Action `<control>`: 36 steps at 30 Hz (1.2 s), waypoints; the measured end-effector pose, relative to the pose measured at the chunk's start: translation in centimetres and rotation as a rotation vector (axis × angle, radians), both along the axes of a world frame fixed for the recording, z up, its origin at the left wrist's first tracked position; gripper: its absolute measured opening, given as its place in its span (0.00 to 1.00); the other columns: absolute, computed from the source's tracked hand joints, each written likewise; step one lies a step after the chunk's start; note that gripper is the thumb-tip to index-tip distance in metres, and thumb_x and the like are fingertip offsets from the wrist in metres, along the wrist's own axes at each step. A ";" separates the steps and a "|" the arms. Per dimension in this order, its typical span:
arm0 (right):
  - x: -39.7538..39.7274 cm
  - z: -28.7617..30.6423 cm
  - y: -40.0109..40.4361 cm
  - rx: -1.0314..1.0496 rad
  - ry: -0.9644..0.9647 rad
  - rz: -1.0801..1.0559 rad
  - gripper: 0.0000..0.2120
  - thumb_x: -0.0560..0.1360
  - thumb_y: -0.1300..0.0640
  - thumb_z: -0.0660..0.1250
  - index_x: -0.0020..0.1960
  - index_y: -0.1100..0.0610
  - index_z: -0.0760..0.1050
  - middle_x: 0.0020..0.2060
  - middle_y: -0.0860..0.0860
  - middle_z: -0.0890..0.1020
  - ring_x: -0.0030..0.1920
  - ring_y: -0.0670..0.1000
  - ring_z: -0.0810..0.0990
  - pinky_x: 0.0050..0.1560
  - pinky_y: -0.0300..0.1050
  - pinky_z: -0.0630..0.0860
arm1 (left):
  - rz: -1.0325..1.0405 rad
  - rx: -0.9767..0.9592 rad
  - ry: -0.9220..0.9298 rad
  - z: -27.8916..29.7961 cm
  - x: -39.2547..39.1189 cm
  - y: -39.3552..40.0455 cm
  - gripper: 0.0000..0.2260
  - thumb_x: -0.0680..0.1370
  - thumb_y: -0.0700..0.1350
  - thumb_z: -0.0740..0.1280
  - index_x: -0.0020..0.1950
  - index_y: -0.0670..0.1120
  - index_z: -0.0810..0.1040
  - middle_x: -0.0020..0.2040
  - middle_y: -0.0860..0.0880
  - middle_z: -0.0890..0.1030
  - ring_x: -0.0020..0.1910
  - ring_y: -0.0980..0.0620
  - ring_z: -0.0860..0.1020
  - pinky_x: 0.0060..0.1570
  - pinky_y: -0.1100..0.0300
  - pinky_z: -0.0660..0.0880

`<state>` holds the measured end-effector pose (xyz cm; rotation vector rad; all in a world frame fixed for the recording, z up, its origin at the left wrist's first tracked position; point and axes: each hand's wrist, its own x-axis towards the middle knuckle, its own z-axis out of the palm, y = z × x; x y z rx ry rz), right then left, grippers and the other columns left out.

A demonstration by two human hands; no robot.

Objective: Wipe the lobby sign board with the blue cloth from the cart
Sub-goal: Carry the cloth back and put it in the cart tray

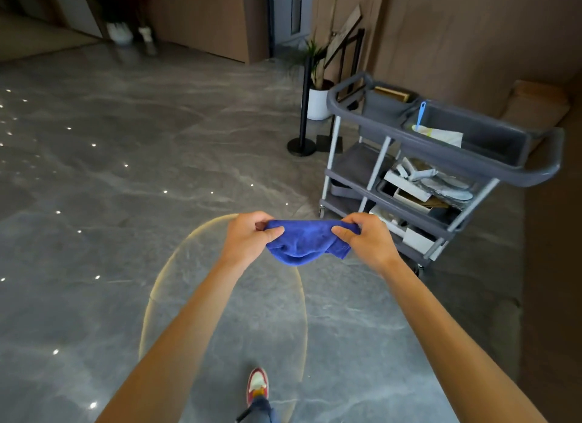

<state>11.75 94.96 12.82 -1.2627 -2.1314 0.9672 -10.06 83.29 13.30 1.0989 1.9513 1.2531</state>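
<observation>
A blue cloth point(307, 241) hangs folded between both of my hands at chest height over the grey floor. My left hand point(248, 238) pinches its left end and my right hand point(368, 238) pinches its right end. The grey three-shelf cart point(447, 161) stands just beyond my right hand, by the brown wall. A tilted sign board point(345, 29) on a black stand rises behind the cart near a corner, partly hidden by the cart handle and a plant.
A black stanchion post point(304, 107) with a round base and a potted plant point(318, 98) in a white pot stand left of the cart. The cart's top tray holds a blue-handled brush point(420, 115). Polished grey floor point(141, 158) spreads to the left. My shoe point(257, 383) shows below.
</observation>
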 end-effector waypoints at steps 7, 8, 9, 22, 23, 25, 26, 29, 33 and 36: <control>-0.1 0.0 6.3 0.013 -0.007 -0.097 0.04 0.75 0.54 0.74 0.44 0.54 0.82 0.36 0.46 0.83 0.39 0.44 0.81 0.35 0.31 0.71 | -0.070 0.015 -0.008 -0.9 -1.0 8.4 0.10 0.74 0.38 0.74 0.38 0.52 0.81 0.28 0.58 0.78 0.28 0.63 0.74 0.32 0.73 0.70; -0.2 0.1 7.5 0.015 -0.010 -0.116 0.05 0.76 0.54 0.74 0.45 0.55 0.83 0.37 0.47 0.84 0.39 0.45 0.81 0.36 0.33 0.72 | -0.084 0.019 -0.008 -0.8 -1.3 9.9 0.10 0.74 0.39 0.74 0.38 0.52 0.81 0.29 0.57 0.78 0.29 0.61 0.75 0.33 0.72 0.70; -0.4 0.2 8.7 0.021 -0.018 -0.134 0.05 0.76 0.53 0.74 0.45 0.55 0.83 0.36 0.47 0.84 0.39 0.45 0.81 0.36 0.33 0.71 | -0.100 0.027 -0.009 -0.6 -1.6 11.5 0.09 0.74 0.39 0.74 0.38 0.53 0.81 0.30 0.57 0.79 0.30 0.60 0.75 0.33 0.71 0.71; -2.0 1.9 20.6 0.051 -0.040 -0.379 0.08 0.76 0.53 0.73 0.39 0.48 0.79 0.33 0.45 0.81 0.36 0.43 0.78 0.37 0.38 0.71 | -0.338 0.094 0.051 0.1 -4.9 30.5 0.07 0.73 0.40 0.76 0.41 0.52 0.83 0.39 0.55 0.82 0.36 0.59 0.79 0.38 0.67 0.76; -2.0 1.8 21.3 0.056 -0.037 -0.397 0.07 0.76 0.54 0.73 0.39 0.49 0.79 0.33 0.44 0.81 0.37 0.43 0.78 0.37 0.38 0.71 | -0.342 0.095 0.082 0.0 -4.8 31.6 0.05 0.72 0.41 0.76 0.42 0.51 0.83 0.42 0.53 0.80 0.38 0.56 0.80 0.40 0.66 0.77; -1.7 1.7 22.8 0.046 -0.034 -0.426 0.06 0.76 0.53 0.73 0.41 0.51 0.80 0.33 0.44 0.81 0.37 0.43 0.78 0.37 0.38 0.71 | -0.354 0.106 0.124 -0.1 -4.6 33.8 0.04 0.72 0.41 0.76 0.43 0.49 0.84 0.42 0.55 0.76 0.39 0.58 0.78 0.38 0.72 0.74; -1.5 1.6 23.6 0.044 -0.039 -0.437 0.07 0.77 0.53 0.72 0.40 0.51 0.80 0.33 0.44 0.81 0.36 0.43 0.78 0.37 0.37 0.71 | -0.364 0.106 0.124 -0.2 -4.3 35.0 0.04 0.72 0.41 0.76 0.43 0.49 0.84 0.42 0.56 0.75 0.38 0.60 0.77 0.36 0.73 0.73; -0.4 1.3 26.1 0.061 -0.055 -0.461 0.08 0.77 0.53 0.72 0.39 0.50 0.79 0.33 0.46 0.81 0.36 0.44 0.78 0.36 0.37 0.70 | -0.418 0.101 0.095 -0.4 -3.2 38.4 0.08 0.72 0.40 0.76 0.40 0.52 0.82 0.41 0.54 0.77 0.37 0.59 0.78 0.34 0.73 0.73; 2.3 0.9 30.0 0.060 -0.063 -0.493 0.07 0.77 0.53 0.72 0.40 0.49 0.79 0.34 0.46 0.82 0.36 0.43 0.79 0.35 0.35 0.70 | -0.483 0.084 0.062 -0.7 -0.6 43.2 0.12 0.73 0.39 0.75 0.38 0.57 0.81 0.40 0.51 0.82 0.36 0.55 0.80 0.33 0.70 0.75; 5.1 0.7 33.3 0.056 -0.057 -0.533 0.08 0.76 0.53 0.72 0.39 0.48 0.79 0.32 0.44 0.81 0.34 0.42 0.79 0.32 0.31 0.69 | -0.521 0.068 0.050 -0.8 2.1 46.8 0.11 0.73 0.39 0.75 0.38 0.56 0.82 0.36 0.52 0.84 0.35 0.54 0.81 0.36 0.64 0.78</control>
